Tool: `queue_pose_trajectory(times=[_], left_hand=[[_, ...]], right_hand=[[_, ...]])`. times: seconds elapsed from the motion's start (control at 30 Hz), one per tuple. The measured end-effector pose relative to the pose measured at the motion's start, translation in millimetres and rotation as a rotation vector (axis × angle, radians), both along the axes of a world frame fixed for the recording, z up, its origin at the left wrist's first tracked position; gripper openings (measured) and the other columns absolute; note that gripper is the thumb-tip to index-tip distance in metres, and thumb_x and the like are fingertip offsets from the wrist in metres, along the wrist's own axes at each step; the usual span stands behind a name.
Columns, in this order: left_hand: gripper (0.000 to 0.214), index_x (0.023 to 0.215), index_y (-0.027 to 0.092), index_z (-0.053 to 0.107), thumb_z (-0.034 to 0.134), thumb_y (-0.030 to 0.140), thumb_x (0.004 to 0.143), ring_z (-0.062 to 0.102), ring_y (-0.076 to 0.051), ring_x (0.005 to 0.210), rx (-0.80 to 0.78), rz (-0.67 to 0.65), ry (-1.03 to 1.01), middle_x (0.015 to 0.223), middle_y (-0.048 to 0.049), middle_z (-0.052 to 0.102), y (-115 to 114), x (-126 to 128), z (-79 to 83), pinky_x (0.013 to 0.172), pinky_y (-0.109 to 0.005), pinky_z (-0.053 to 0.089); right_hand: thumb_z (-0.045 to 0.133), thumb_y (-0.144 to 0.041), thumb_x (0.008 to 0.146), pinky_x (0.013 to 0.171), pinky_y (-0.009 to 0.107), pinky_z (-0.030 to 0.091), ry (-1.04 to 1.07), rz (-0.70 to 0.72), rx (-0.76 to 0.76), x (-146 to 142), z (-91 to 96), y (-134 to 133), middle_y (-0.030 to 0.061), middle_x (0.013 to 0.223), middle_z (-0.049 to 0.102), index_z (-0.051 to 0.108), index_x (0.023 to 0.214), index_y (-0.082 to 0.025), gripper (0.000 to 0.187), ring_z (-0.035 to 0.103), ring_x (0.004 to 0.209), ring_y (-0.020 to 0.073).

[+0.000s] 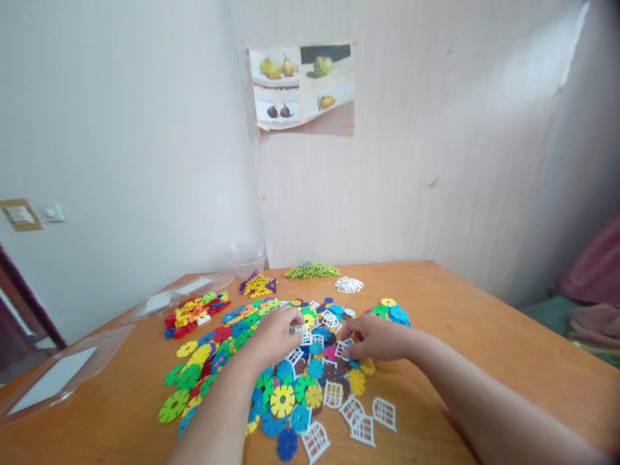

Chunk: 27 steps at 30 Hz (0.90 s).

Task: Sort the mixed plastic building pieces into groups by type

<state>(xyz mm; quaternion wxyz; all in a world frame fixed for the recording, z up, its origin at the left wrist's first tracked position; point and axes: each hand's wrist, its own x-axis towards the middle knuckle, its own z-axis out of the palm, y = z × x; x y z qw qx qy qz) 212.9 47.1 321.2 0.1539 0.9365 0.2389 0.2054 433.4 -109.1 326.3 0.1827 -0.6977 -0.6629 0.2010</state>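
A spread of coloured plastic snowflake discs (pixel 283 399) and white window-shaped pieces (pixel 363 420) covers the middle of the wooden table (pixel 484 336). My left hand (pixel 274 336) rests on the pile with its fingers curled, pinching a white window piece (pixel 304 334). My right hand (pixel 380 337) lies just to the right, its fingertips closed on another white piece (pixel 343 349). The two hands are a short gap apart.
A heap of red, yellow and orange pieces (pixel 196 313) lies at the left. Purple-yellow pieces (pixel 258 284), a green heap (pixel 312 270) and white pieces (pixel 349 284) sit at the back. Clear plastic lids (pixel 58 374) and a clear cup (pixel 247 258) stand near the wall.
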Motion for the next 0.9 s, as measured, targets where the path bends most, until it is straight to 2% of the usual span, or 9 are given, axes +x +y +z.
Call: queue_pose_trajectory(times=[0.17,0.23,0.3,0.37,0.43,0.5,0.6,0.77,0.9], left_hand=[[0.019,0.089,0.022,0.062,0.058,0.016,0.071,0.058,-0.020,0.091,0.023,-0.002,0.004,0.093,-0.0029,0.064,2,1,-2.1,0.078,-0.030,0.045],[0.017,0.088,0.022,0.063,0.059,0.018,0.072,0.058,-0.020,0.090,0.041,-0.004,0.002,0.092,-0.0028,0.064,2,1,-3.1,0.078,-0.030,0.045],[0.016,0.089,0.022,0.064,0.059,0.020,0.074,0.059,-0.021,0.092,0.068,0.010,-0.011,0.094,-0.0032,0.065,2,3,-3.9,0.079,-0.032,0.046],[0.018,0.094,0.023,0.066,0.059,0.022,0.077,0.059,-0.022,0.097,0.099,0.020,-0.031,0.100,-0.0041,0.066,1,5,-5.0,0.084,-0.034,0.046],[0.023,0.102,0.025,0.067,0.060,0.025,0.080,0.058,-0.024,0.106,0.131,0.007,-0.044,0.108,-0.0046,0.067,-1,7,-6.7,0.092,-0.037,0.045],[0.031,0.113,0.027,0.067,0.062,0.031,0.083,0.056,-0.025,0.114,0.161,-0.023,-0.042,0.118,-0.0044,0.066,-3,9,-9.2,0.100,-0.040,0.042],[0.039,0.122,0.029,0.065,0.062,0.039,0.085,0.052,-0.025,0.122,0.196,-0.077,-0.016,0.129,-0.0031,0.064,-5,11,-13.5,0.108,-0.042,0.035],[0.030,0.110,0.028,0.070,0.064,0.042,0.084,0.054,-0.026,0.118,0.236,-0.078,0.022,0.118,-0.0035,0.069,-5,11,-16.1,0.106,-0.043,0.037],[0.016,0.095,0.026,0.071,0.064,0.033,0.083,0.058,-0.024,0.105,0.229,-0.051,-0.003,0.102,-0.0037,0.070,-5,12,-12.5,0.095,-0.039,0.042]], right_hand=[[0.062,-0.027,0.075,0.054,0.022,0.036,0.055,-0.005,0.111,-9,-14.2,9,-0.0007,0.076,0.068,0.072,0.093,-0.021,0.021,0.056,0.065,0.0128],[0.058,-0.024,0.078,0.053,0.022,0.036,0.104,-0.031,0.158,-11,-18.0,13,-0.0013,0.073,0.067,0.072,0.095,-0.022,0.022,0.055,0.061,0.0123],[0.052,-0.023,0.081,0.054,0.023,0.038,0.100,-0.113,0.206,-12,-18.6,17,-0.0005,0.072,0.068,0.072,0.098,-0.022,0.026,0.057,0.061,0.0133],[0.048,-0.022,0.084,0.064,0.025,0.043,0.024,-0.191,0.273,-12,-17.0,19,0.0025,0.081,0.072,0.071,0.106,-0.023,0.032,0.063,0.073,0.0167],[0.047,-0.020,0.084,0.082,0.030,0.046,-0.085,-0.195,0.340,-12,-16.0,21,0.0072,0.104,0.073,0.067,0.119,-0.023,0.040,0.065,0.096,0.0221],[0.047,-0.019,0.085,0.097,0.039,0.042,-0.181,-0.150,0.355,-12,-17.5,23,0.0115,0.128,0.065,0.058,0.134,-0.022,0.051,0.055,0.121,0.0279],[0.046,-0.020,0.086,0.104,0.048,0.037,-0.257,-0.082,0.310,-16,-22.8,26,0.0138,0.138,0.057,0.052,0.141,-0.023,0.056,0.044,0.135,0.0322],[0.050,-0.017,0.080,0.096,0.035,0.044,-0.142,-0.060,0.369,-21,-26.2,25,0.0075,0.118,0.070,0.067,0.120,-0.024,0.044,0.063,0.110,0.0241],[0.049,-0.022,0.086,0.085,0.029,0.049,0.091,-0.061,0.362,-23,-27.5,24,0.0034,0.106,0.074,0.068,0.116,-0.023,0.036,0.066,0.099,0.0206]])
